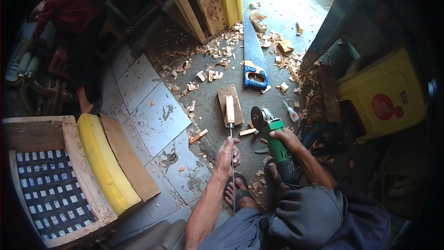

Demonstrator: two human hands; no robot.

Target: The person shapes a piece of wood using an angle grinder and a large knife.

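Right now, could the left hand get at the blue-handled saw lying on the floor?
Probably not without letting go and leaning forward. The left hand is closed around a thin metal tool, and the saw lies well beyond the small wooden board, though the floor between holds only wood shavings.

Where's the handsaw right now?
In the head view, the blue-handled handsaw lies on the floor ahead, among wood shavings, just beyond the small wooden block and up-left of the green angle grinder.

1 head view looks steeply down, close over the workshop floor (152, 111).
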